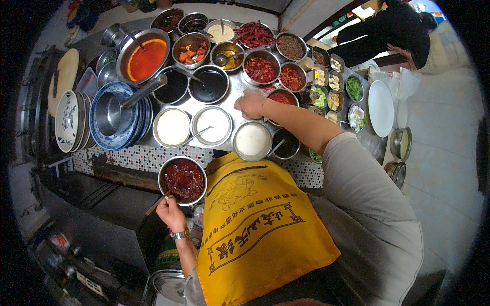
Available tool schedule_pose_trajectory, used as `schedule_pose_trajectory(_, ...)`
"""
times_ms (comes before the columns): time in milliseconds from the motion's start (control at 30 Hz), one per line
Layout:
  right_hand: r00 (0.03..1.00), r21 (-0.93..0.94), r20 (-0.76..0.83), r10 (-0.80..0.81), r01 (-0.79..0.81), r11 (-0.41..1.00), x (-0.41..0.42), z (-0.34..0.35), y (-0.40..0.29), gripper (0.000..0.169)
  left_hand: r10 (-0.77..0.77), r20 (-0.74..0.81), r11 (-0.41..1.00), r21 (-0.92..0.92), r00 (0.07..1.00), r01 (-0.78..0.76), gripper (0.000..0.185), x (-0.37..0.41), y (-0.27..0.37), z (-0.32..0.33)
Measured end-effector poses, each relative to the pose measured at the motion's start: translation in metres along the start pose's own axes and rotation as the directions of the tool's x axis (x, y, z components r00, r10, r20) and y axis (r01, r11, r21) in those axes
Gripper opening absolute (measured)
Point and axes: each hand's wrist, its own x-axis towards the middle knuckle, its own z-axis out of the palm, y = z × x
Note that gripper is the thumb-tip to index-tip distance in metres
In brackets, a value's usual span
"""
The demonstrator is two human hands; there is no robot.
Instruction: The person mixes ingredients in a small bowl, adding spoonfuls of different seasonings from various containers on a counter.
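Near the counter's front edge, my left hand grips the rim of a steel bowl of dark red, glossy chili sauce. A wooden-handled utensil leans out of that bowl at the same hand. My right hand reaches over the steel counter, its fingers bent down; whether they hold anything is hidden. Beside it stand a bowl of ground red chili, a bowl of dark liquid and a bowl of white powder. A bowl of chili flakes is farther back.
Stacked blue-and-white plates with a steel ladle on top stand at left, near a large bowl of red oil. Small steel tubs and a white oval plate are at right. Another person is beyond the counter at upper right.
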Motion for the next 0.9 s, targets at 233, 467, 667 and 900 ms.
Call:
schedule_pose_trajectory(233, 0.879, 0.001, -0.165, 0.447, -0.453, 0.891, 0.000, 0.029, -0.001, 0.050, 0.095, -0.067, 0.995, -0.020, 0.993, -0.097, 0.030, 0.001, 0.012, 0.011)
schedule_pose_trajectory(467, 0.867, 0.046, -0.140, 0.479, -0.477, 0.877, 0.015, 0.036, -0.005, 0.029, 0.069, -0.059, 0.997, -0.014, 0.996, -0.070, 0.029, -0.001, 0.022, 0.011)
schedule_pose_trajectory(667, 0.873, 0.186, -0.290, 0.392, -0.351, 0.918, 0.035, 0.051, -0.014, 0.019, 0.060, -0.039, 0.996, -0.064, 0.997, -0.063, 0.027, 0.002, 0.014, 0.010)
schedule_pose_trajectory(900, 0.915, 0.370, -0.187, 0.358, -0.272, 0.888, 0.011, 0.019, -0.004, 0.028, 0.028, 0.020, 1.000, -0.013, 0.999, -0.027, 0.024, 0.005, 0.016, 0.011)
